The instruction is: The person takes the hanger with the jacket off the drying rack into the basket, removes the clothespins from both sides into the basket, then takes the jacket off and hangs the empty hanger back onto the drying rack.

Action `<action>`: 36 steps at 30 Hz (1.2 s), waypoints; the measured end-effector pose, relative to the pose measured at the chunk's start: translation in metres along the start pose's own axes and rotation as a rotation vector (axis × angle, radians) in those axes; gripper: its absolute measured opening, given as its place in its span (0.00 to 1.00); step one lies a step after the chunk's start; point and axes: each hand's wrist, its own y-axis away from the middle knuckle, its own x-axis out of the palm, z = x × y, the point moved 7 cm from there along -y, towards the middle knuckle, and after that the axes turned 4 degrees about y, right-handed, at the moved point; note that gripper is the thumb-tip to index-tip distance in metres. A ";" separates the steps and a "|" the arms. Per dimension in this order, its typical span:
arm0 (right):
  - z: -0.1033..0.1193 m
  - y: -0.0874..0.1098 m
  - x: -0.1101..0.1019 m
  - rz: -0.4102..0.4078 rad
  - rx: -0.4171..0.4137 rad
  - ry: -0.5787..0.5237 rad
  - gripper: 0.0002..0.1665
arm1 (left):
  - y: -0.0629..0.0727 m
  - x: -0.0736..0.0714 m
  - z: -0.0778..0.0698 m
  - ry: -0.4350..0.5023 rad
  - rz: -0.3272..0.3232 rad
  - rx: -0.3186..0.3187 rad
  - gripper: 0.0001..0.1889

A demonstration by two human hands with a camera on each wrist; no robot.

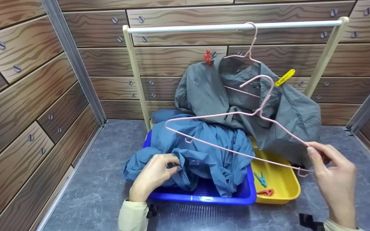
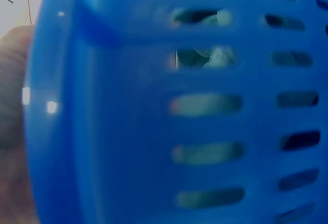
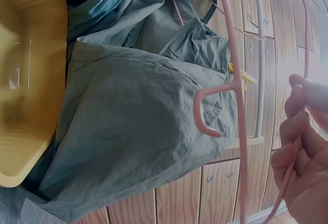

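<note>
My right hand [image 1: 334,173] pinches the right end of a pink wire hanger [image 1: 210,146], held over the baskets with its hook up. In the right wrist view, the curled fingers [image 3: 294,131] wrap the hanger's wire, and a small pink side hook [image 3: 205,108] shows. A crumpled blue garment [image 1: 204,131] fills a blue slotted basket [image 1: 204,199] and spills over its left side. At that side, my left hand [image 1: 154,173] grips a fold of the garment between thumb and fingers. Mostly the basket wall [image 2: 128,131] fills the left wrist view, hiding the fingertips.
A grey jacket [image 1: 204,86] hangs by another pink hanger from a white rail [image 1: 185,29], with a red clothespin [image 1: 207,57] and a yellow one [image 1: 285,77] on its shoulders. The yellow basket [image 1: 287,186] holds a teal clothespin [image 1: 260,179] and a red one. Wood-patterned walls surround the floor.
</note>
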 end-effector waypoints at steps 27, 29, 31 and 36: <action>-0.011 0.004 0.013 0.038 -0.006 0.078 0.11 | 0.001 -0.052 -0.004 0.012 -0.186 0.151 0.12; -0.019 0.004 0.015 0.044 0.000 0.090 0.11 | 0.000 -0.066 0.001 -0.024 -0.190 0.126 0.13; -0.024 0.004 0.016 0.054 0.009 0.103 0.11 | -0.002 -0.080 0.006 -0.043 -0.196 0.107 0.15; -0.025 0.004 0.018 0.071 0.004 0.111 0.11 | -0.014 -0.120 0.020 -0.066 -0.257 0.094 0.19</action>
